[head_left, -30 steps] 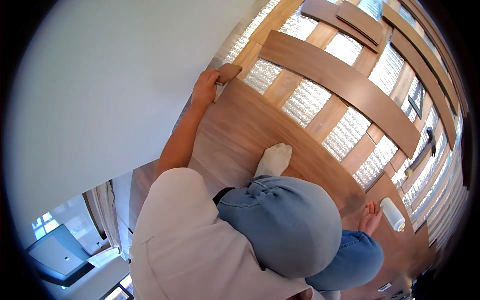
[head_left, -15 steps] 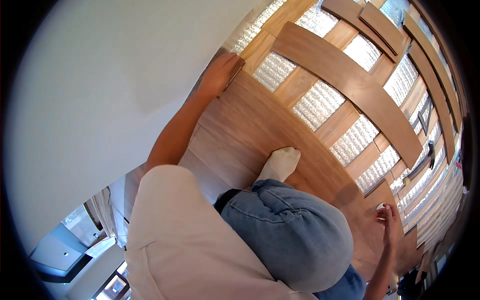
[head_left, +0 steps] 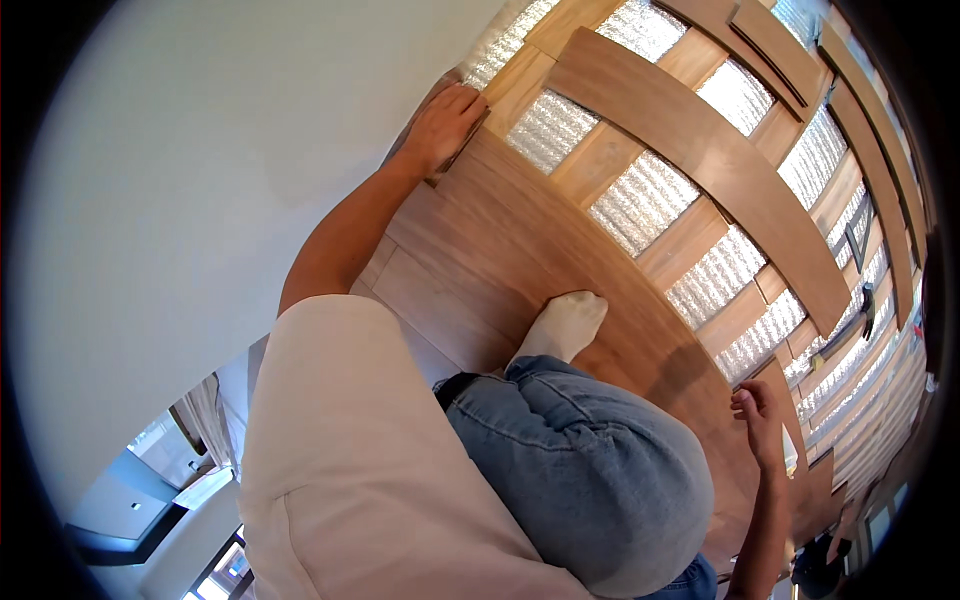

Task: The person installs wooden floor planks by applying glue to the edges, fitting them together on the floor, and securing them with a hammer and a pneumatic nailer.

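Observation:
My left hand (head_left: 447,128) is at the foot of the wall, its fingers closed over a short brown wooden floorboard piece (head_left: 476,137). That piece sits at the end of the laid floorboards (head_left: 560,225). On the right, my right hand (head_left: 757,410) hovers over or rests on the boards, fingers curled in. Whatever may be inside those fingers is hidden. A small whitish thing (head_left: 790,455) shows beside my right wrist, too covered to name. My foot in a pale sock (head_left: 568,322) stands on the boards between my hands.
A pale wall (head_left: 220,180) rises at left. Beyond the laid boards, wooden strips alternate with shiny foil sheeting (head_left: 640,205). A loose long board (head_left: 700,140) lies across them. Farther right are a hammer (head_left: 862,318), a grey angled tool (head_left: 856,238) and more loose boards (head_left: 870,150).
My right hand has shifted slightly left and up, its fingers curling in; the round white thing by its fingertips no longer shows. My left hand has turned flatter over the board piece.

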Demonstrator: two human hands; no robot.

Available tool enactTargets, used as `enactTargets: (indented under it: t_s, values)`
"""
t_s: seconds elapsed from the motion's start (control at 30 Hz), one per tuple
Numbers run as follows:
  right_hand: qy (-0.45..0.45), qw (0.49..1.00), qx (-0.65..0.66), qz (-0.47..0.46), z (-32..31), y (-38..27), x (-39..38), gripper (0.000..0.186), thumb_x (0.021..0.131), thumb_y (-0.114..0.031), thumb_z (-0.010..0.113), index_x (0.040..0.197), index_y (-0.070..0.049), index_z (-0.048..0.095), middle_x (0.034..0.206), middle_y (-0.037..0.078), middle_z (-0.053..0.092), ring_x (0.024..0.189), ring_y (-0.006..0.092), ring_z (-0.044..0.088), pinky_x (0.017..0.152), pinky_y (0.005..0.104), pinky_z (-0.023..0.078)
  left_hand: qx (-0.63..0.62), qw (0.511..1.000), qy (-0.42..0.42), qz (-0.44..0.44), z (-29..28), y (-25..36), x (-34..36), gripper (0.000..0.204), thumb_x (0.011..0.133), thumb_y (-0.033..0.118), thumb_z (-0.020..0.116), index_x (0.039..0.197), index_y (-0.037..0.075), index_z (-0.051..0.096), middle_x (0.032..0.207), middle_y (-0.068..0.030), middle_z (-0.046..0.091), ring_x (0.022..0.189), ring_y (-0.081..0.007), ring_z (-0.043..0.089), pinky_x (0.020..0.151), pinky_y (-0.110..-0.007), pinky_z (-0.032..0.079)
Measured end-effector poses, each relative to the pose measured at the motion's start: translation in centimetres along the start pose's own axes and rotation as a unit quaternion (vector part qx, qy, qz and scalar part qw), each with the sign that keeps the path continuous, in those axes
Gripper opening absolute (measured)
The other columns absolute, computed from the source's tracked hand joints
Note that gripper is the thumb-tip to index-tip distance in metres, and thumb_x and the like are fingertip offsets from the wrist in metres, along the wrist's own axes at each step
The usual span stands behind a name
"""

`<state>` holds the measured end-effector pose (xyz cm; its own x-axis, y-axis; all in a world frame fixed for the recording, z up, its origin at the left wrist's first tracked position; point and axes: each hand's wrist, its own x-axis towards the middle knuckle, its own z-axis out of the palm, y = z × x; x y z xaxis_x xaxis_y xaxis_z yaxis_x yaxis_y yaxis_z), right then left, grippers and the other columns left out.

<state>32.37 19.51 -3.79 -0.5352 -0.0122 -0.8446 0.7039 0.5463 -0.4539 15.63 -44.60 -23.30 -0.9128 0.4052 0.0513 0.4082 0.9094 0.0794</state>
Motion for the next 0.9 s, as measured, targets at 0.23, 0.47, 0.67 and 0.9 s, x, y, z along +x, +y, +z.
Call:
enactTargets:
  t_s: [0.23,0.47,0.67,0.9]
  values:
    - [-0.042,0.997,-0.061,-0.028,2.6,-0.9,2.7,0.026,0.104,-0.019,0.058,0.121,0.001,0.058,0.102,0.009,0.067,0.091,0.0153,0.064,0.080,0.0297,0.053,0.147,0.986,-0.026,0.072,0.1,-0.8,1.1,0.028,0.093,0.009,0.052,0.120,0.005,0.057,0.120,-0.0122,0.059,0.121,-0.0297,0.055,0.117,-0.042,0.034]
    - [-0.038,0.993,-0.107,-0.036,3.0,2.0,4.2,0.029,0.103,-0.021,0.059,0.122,0.001,0.059,0.102,0.011,0.069,0.090,0.0179,0.067,0.082,0.0325,0.054,0.080,0.994,-0.011,0.068,0.8,-0.3,1.5,0.024,0.095,0.011,0.054,0.118,0.007,0.058,0.117,-0.0113,0.059,0.118,-0.0289,0.055,0.115,-0.043,0.035]
    - [-0.066,0.979,-0.181,-0.062,4.8,0.3,5.7,0.031,0.102,-0.024,0.061,0.122,0.000,0.060,0.105,0.018,0.072,0.096,0.0263,0.071,0.085,0.0360,0.055,0.029,0.996,0.044,0.065,0.6,-0.4,0.8,0.019,0.094,0.011,0.056,0.112,0.007,0.060,0.116,-0.0094,0.060,0.118,-0.0294,0.055,0.113,-0.043,0.036]
    - [-0.052,0.966,-0.218,-0.126,5.0,-1.1,7.7,0.029,0.102,-0.023,0.060,0.120,-0.001,0.060,0.107,0.020,0.072,0.099,0.0312,0.071,0.085,0.0387,0.056,0.060,0.998,0.015,0.034,0.7,0.2,-2.6,0.030,0.091,0.008,0.052,0.120,0.005,0.060,0.124,-0.0134,0.058,0.124,-0.0337,0.052,0.114,-0.045,0.035]
